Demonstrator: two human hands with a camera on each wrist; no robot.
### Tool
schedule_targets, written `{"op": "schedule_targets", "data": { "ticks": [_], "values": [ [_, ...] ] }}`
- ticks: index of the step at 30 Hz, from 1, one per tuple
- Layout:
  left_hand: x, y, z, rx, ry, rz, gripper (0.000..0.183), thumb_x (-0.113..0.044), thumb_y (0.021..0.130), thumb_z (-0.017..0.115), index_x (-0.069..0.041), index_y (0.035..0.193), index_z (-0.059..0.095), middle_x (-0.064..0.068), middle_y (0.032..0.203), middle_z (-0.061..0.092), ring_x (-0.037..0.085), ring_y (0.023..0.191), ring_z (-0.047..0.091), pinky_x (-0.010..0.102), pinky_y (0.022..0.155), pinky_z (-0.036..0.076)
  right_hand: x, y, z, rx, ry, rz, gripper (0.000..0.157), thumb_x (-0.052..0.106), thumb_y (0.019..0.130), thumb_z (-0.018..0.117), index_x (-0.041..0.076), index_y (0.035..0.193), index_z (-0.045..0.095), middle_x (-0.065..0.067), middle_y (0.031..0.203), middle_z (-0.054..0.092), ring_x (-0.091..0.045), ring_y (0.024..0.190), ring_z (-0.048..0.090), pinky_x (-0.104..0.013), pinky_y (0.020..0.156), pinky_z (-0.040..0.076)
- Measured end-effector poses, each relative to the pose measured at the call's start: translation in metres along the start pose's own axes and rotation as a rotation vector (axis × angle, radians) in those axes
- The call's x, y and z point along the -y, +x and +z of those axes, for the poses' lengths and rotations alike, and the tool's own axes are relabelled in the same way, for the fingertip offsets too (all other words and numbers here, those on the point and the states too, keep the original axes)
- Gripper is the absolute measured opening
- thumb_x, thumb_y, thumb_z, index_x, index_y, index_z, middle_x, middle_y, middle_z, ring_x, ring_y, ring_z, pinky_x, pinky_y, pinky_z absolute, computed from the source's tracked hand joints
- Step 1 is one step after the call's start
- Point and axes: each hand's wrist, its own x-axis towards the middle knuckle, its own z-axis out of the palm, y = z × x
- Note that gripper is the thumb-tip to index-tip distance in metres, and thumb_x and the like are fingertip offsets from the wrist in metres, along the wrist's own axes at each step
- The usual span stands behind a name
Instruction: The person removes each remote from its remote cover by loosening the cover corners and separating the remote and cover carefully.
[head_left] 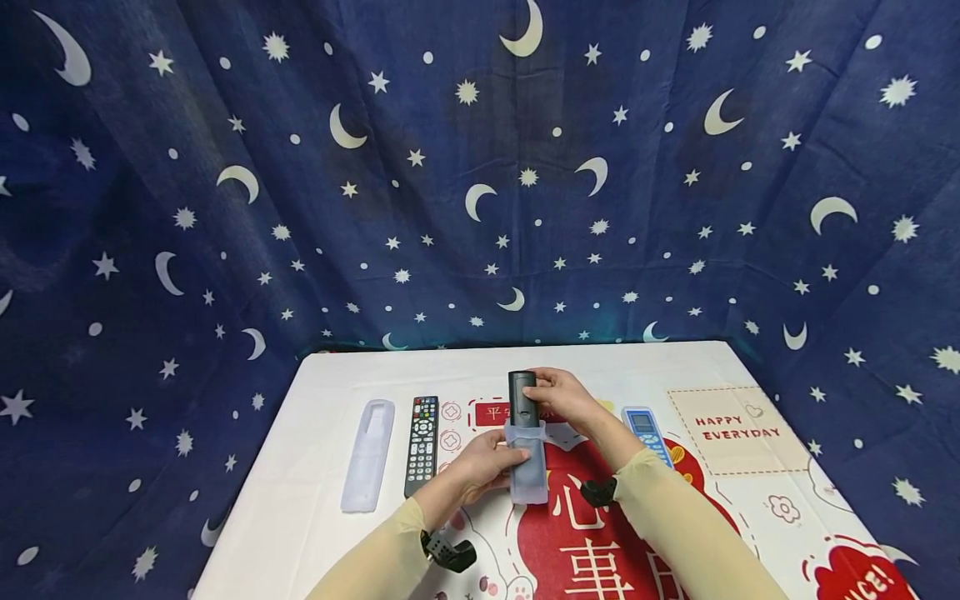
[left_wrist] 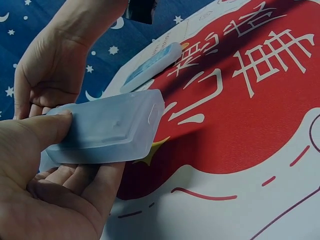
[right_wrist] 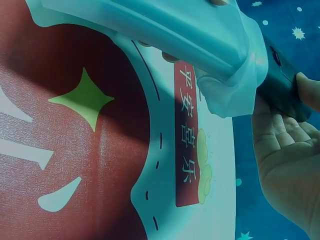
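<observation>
A black remote control (head_left: 522, 388) sits partway inside a translucent silicone cover (head_left: 529, 487), its back facing up and its top end sticking out. My left hand (head_left: 482, 463) grips the cover, thumb on top and fingers beneath, as the left wrist view shows. The uncovered end of the remote is pinched by my right hand (head_left: 564, 397). In the right wrist view the cover's mouth (right_wrist: 255, 65) is bunched and flared around the remote (right_wrist: 281, 80). Both are held above the table.
Left on the table lies another translucent cover (head_left: 367, 457), beside a black remote with many buttons (head_left: 422, 442). A blue-faced remote (head_left: 647, 429) in a pale cover lies to the right. The printed tablecloth (head_left: 315, 433) reaches a star-patterned curtain (head_left: 420, 275) behind.
</observation>
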Motion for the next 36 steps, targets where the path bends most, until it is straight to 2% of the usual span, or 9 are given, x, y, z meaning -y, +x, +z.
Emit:
{"op": "schedule_targets", "data": {
  "ticks": [7,15,22,28,32,36],
  "values": [
    [0.000,-0.003,0.000,-0.010,0.018,0.009,0.040,-0.007,0.094,0.071,0.003,0.129,0.056,0.014,0.102,0.074,0.026,0.091,0.073,0.044,0.079,0.061,0.003,0.002,0.000,-0.006,-0.012,0.004,0.048,0.009,0.099,0.064,-0.009,0.141,0.049,-0.023,0.126,0.064,-0.025,0.101,0.067,-0.043,0.090,0.057],
    [-0.001,-0.001,0.001,-0.006,0.016,0.012,0.041,-0.006,0.093,0.072,0.003,0.130,0.055,0.013,0.102,0.074,0.024,0.089,0.072,0.042,0.078,0.061,0.005,0.007,-0.003,-0.010,-0.002,0.001,0.049,0.009,0.099,0.064,-0.009,0.142,0.049,-0.024,0.127,0.064,-0.026,0.099,0.068,-0.043,0.090,0.058],
    [0.006,-0.007,-0.002,0.021,-0.045,0.007,0.049,-0.006,0.092,0.071,0.001,0.136,0.050,0.016,0.104,0.074,0.028,0.092,0.072,0.045,0.078,0.061,-0.003,0.001,0.002,-0.006,0.060,0.031,0.054,0.011,0.097,0.067,-0.008,0.143,0.046,-0.025,0.129,0.063,-0.025,0.098,0.068,-0.049,0.096,0.054],
    [0.007,-0.010,0.000,0.007,-0.070,-0.002,0.057,-0.007,0.092,0.070,-0.004,0.143,0.044,0.014,0.105,0.074,0.028,0.089,0.073,0.047,0.073,0.062,-0.005,-0.007,0.007,0.013,0.111,0.061,0.059,0.011,0.095,0.070,-0.004,0.146,0.044,-0.023,0.124,0.064,-0.026,0.096,0.069,-0.045,0.089,0.057],
    [0.005,-0.007,0.002,-0.023,-0.063,0.000,0.060,-0.009,0.093,0.071,-0.008,0.146,0.044,0.013,0.101,0.074,0.027,0.088,0.073,0.046,0.071,0.062,-0.003,-0.007,0.007,-0.005,0.108,0.063,0.061,0.010,0.094,0.071,0.002,0.149,0.044,-0.020,0.122,0.066,-0.027,0.097,0.069,-0.045,0.091,0.056],
    [0.004,-0.002,0.003,-0.031,-0.089,0.055,0.057,-0.007,0.093,0.070,-0.004,0.144,0.044,0.015,0.101,0.074,0.026,0.090,0.071,0.044,0.077,0.060,0.000,-0.005,0.007,-0.020,0.105,0.056,0.061,0.009,0.094,0.070,0.003,0.149,0.044,-0.021,0.122,0.066,-0.028,0.096,0.070,-0.045,0.087,0.057]
  ]
}}
